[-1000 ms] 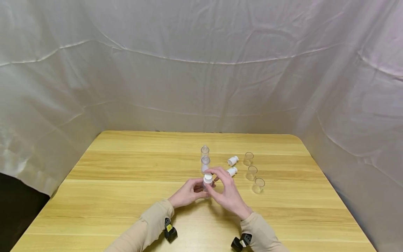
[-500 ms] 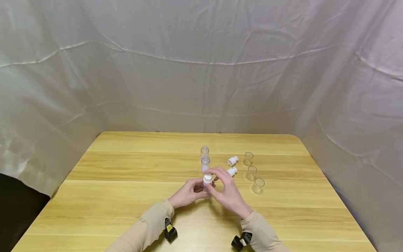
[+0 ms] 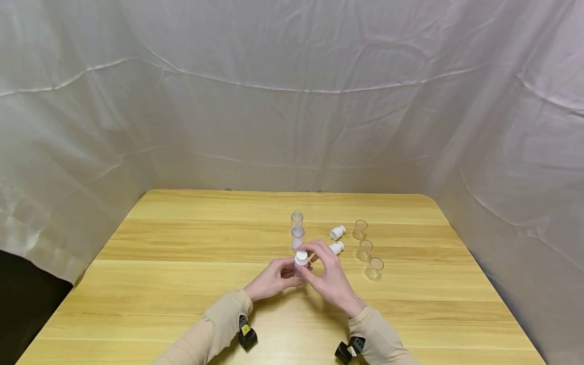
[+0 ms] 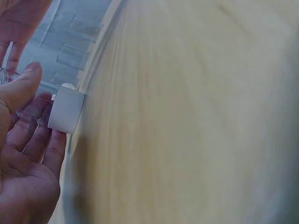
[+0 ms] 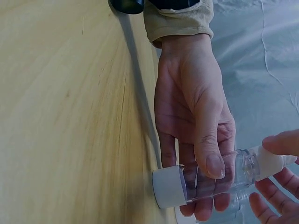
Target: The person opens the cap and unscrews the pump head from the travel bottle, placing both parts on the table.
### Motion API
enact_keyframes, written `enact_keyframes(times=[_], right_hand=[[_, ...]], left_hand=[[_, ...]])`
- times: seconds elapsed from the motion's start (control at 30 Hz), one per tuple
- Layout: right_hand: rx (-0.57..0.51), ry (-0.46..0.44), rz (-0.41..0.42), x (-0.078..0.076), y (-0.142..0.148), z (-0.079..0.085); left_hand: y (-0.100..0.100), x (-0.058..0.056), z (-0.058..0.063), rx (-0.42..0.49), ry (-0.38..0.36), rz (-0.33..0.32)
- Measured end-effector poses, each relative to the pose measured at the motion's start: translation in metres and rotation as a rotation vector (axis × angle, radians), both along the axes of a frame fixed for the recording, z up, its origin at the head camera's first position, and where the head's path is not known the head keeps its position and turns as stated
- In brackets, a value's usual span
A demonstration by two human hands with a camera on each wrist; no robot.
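Note:
My left hand (image 3: 276, 279) grips a small clear bottle (image 5: 210, 179), thumb on the near side and fingers behind. The bottle's white base (image 4: 67, 109) sticks out below that hand, close over the table. At the bottle's neck, my right hand (image 3: 330, 281) pinches a white pump head (image 3: 301, 257) between thumb and fingers; it sits upright on the bottle top. Just beyond the hands stand two more clear bottles (image 3: 297, 238) in a line. Two loose white pump heads (image 3: 337, 232) lie on their sides, the nearer one partly hidden behind my right hand.
Three clear caps (image 3: 374, 268) stand in a row to the right of the pump heads. Everything is on a wooden table (image 3: 182, 233). Grey sheeting (image 3: 292, 121) hangs behind the table and along both sides.

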State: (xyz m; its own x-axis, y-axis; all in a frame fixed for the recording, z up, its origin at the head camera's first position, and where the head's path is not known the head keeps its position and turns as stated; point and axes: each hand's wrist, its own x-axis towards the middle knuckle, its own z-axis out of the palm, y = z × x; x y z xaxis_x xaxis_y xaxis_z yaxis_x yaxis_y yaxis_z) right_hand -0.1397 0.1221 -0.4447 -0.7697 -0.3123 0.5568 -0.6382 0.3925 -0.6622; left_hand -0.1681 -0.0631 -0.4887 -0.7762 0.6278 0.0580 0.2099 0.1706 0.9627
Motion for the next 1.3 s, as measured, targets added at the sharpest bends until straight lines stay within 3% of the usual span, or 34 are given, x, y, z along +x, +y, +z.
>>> enact_keyframes(times=[0.37, 1.3], right_hand=[[0.039, -0.047, -0.012, 0.0013, -0.0005, 0.0002], [0.079, -0.037, 0.044, 0.0002, 0.0036, 0.0026]], left_hand=[[0.0, -0.0002, 0.0007, 0.007, -0.009, -0.012], [-0.0005, 0.0025, 0.0042, -0.01, 0.011, 0.0]])
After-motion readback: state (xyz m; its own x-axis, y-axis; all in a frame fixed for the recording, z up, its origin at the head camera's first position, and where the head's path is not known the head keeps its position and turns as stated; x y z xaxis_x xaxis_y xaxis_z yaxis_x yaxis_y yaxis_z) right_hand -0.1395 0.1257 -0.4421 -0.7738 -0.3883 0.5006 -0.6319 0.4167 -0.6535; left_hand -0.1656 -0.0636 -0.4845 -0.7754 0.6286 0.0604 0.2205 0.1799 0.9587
